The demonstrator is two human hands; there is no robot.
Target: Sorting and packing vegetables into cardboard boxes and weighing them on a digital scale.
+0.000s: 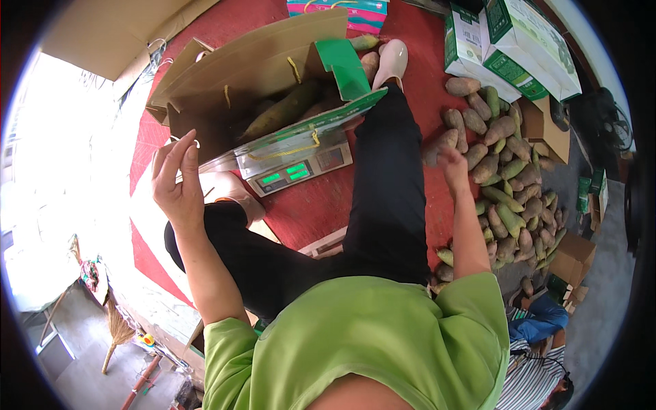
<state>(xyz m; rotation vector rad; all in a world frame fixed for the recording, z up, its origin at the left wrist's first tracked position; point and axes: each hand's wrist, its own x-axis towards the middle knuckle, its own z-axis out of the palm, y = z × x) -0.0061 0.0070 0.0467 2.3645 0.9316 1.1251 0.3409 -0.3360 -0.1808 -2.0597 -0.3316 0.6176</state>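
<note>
An open cardboard carton (pixel 198 130) with green-printed sides and yellow cord handles sits on a digital scale (pixel 301 171) with lit green displays. Inside it lie a long green root (pixel 283 113) and others in shadow. My left hand (pixel 176 179) hovers by the carton's near left corner, fingers stretched and slightly bent, with nothing visible in them. On my right, a blurred reddish-brown tuber (pixel 439 145), shaped like a sweet potato, is at the fingers of my right hand (pixel 453 167), which look curled against it. My palm hides part of that grip.
A heap of brown tubers (pixel 526 178) and long green roots (pixel 502 198) spreads along the right of the red floor (pixel 301 222). White-green cartons (pixel 526 48) stand at the far right. A pink-blue box (pixel 342 14) lies beyond my shoe (pixel 391 61). Another person (pixel 540 369) is at lower right.
</note>
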